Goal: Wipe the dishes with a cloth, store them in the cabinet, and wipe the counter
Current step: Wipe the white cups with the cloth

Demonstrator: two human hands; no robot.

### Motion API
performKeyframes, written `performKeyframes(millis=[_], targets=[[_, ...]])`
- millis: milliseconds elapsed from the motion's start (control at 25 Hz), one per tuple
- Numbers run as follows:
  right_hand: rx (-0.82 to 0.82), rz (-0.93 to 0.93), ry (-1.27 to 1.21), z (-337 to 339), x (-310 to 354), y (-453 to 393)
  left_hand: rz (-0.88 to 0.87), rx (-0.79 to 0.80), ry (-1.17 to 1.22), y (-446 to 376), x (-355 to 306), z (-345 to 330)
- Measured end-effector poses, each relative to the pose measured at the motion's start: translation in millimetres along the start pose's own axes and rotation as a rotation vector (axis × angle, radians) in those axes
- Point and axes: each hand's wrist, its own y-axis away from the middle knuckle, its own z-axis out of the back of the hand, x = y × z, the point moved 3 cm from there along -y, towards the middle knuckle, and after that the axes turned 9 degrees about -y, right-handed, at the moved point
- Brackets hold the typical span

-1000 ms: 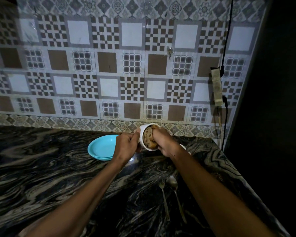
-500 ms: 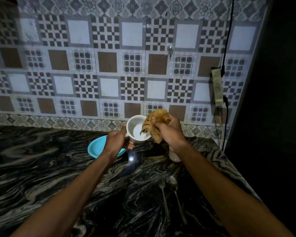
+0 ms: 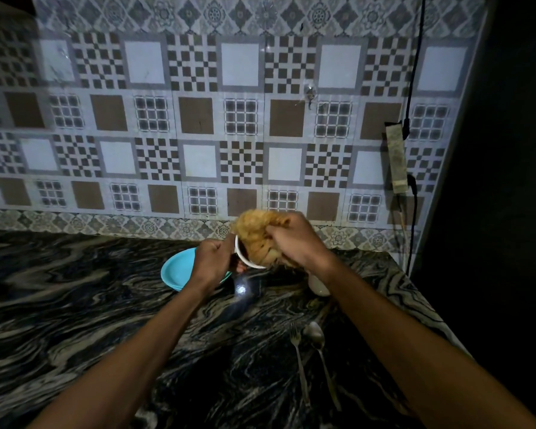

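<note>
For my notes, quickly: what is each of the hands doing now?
Left hand: holding the white cup.
Right hand: holding the cloth.

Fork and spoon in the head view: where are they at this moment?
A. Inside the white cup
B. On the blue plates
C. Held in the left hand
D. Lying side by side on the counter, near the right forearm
D: the fork and spoon lie side by side on the dark counter, untouched, while the left hand holds the white cup and the right hand grips the cloth.
</note>
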Motion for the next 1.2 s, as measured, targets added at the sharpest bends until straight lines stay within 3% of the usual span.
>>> performKeyframes(millis=[120,320,440,640,760,960,1080,1200], targets=[[-0.203,-0.095,-0.039,20.1,-1.5,-0.6,-0.085,-0.039,-0.004,2.7,-6.0,5.3],[-0.134,-0.005,0.150,-2.6,-1.6,2.6,-0.144,0.063,0.045,5.0,-15.5,-3.1],[-0.031,0.145,0.310,-12.8,-3.3,0.4,-0.154,0.095,0.062,1.0,-18.9,-1.2],[0.215,0.473,0.815,-12.3,10.6,-5.3,-0.175,0.087,0.025,-8.9,-24.0,6.3],[0.311,0.536,0.923,-13.3,21.5,-5.1,-0.229,0.078,-0.020,-9.1,-29.0,13.0],[0.516,0.573,1.357,-27.2,30.6,6.5,-0.330,0.035,-0.319,-16.1,-33.2,19.5],[0.367,0.426,1.170,-18.0,28.2,4.0,-0.189,-0.087,-0.325,-22.0,-18.0,30.2],[0.120,0.023,0.566,5.2,19.6,-11.1,-0.100,-0.168,-0.237,-26.5,-6.4,43.2]])
